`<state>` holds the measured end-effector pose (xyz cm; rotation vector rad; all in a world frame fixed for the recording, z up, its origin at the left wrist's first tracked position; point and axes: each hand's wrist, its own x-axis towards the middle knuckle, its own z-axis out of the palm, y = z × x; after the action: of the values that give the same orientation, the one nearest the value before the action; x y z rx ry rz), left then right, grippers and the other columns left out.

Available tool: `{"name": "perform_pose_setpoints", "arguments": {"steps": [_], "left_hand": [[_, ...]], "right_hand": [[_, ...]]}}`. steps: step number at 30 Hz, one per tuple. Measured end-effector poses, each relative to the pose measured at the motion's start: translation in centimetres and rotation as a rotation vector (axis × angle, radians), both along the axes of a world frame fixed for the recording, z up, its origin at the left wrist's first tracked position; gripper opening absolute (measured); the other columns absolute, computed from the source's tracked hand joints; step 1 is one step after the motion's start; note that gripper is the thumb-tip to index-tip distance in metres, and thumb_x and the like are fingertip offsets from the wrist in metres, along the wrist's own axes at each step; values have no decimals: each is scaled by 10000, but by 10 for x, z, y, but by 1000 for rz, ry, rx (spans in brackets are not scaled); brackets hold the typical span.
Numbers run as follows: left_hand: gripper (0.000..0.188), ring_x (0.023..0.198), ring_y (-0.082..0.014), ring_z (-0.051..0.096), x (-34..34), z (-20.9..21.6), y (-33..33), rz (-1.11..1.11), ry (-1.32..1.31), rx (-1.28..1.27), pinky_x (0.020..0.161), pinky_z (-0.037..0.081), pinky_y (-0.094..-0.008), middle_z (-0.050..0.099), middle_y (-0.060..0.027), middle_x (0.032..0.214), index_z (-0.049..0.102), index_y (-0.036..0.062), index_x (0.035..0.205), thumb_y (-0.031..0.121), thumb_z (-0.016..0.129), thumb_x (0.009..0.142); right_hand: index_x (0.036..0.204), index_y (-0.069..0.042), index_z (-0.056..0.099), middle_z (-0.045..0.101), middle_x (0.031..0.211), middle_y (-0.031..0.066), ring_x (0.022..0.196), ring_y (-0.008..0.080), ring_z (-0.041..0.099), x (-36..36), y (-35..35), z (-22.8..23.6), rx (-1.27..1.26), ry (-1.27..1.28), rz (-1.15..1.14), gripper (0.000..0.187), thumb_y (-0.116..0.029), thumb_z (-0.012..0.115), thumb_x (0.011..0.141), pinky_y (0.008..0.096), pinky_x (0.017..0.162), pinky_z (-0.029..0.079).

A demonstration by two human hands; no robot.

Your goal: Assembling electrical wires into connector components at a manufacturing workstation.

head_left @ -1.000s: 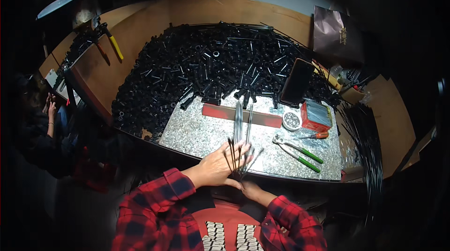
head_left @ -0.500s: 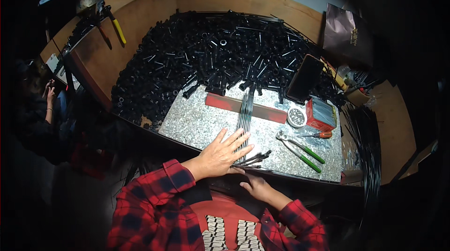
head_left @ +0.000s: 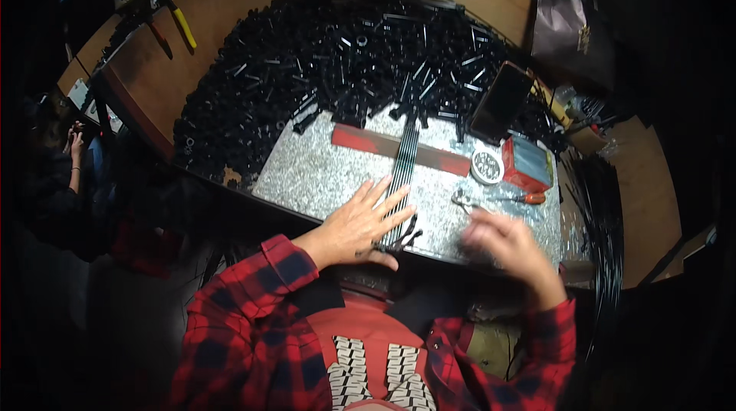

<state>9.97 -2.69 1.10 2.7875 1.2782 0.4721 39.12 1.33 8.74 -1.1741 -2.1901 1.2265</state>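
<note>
My left hand (head_left: 356, 221) lies flat with fingers spread over a bundle of thin black rods (head_left: 408, 152). Those rods run away from me across a red bar (head_left: 357, 143), and their near ends carry small dark tips (head_left: 410, 236) by the board's front edge. Smeared by motion, my right hand (head_left: 502, 241) is over the green-handled pliers; only the metal jaws of the pliers (head_left: 461, 198) show beyond it. Whether those fingers have closed on the handles cannot be made out. Beneath everything is a speckled grey board (head_left: 295, 169).
A large heap of black tubular parts (head_left: 322, 58) fills the back. To the right are a white cup of small metal pieces (head_left: 487, 167), a red box (head_left: 527, 164), an orange-handled screwdriver (head_left: 529, 198), a phone (head_left: 502, 100) and more rods (head_left: 602, 219). Another person's hand (head_left: 75, 143) appears far left.
From beside my left hand at the board's front edge, my right hand has moved right and up, over the pliers. My left hand stays on the rods. The whole view has shifted slightly.
</note>
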Motion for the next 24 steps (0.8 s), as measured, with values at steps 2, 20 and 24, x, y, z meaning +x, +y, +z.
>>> {"name": "perform_pose_setpoints", "arguments": {"steps": [2, 20, 24], "left_hand": [[906, 1316, -451, 254, 5, -7, 7, -11, -21, 25, 1056, 249, -547, 291, -203, 1444, 379, 79, 1378, 678, 558, 722], [919, 1337, -405, 251, 3, 3, 2, 21, -49, 31, 1069, 264, -517, 302, -167, 1449, 418, 82, 1354, 672, 607, 676], [955, 1329, -413, 267, 5, 8, 4, 3, -18, 20, 1067, 258, -519, 314, -179, 1441, 398, 72, 1367, 706, 577, 676]], "right_hand": [[1071, 52, 595, 680, 896, 117, 813, 185, 648, 20, 35, 2, 307, -37, -150, 235, -66, 594, 868, 284, 749, 503], [814, 9, 634, 606, 871, 181, 836, 370, 600, 79, 145, -23, 871, -817, -302, 85, -36, 637, 742, 425, 745, 482], [765, -1, 576, 595, 862, 170, 835, 368, 591, 83, 141, -20, 905, -772, -312, 68, -32, 633, 743, 434, 726, 476]]}}
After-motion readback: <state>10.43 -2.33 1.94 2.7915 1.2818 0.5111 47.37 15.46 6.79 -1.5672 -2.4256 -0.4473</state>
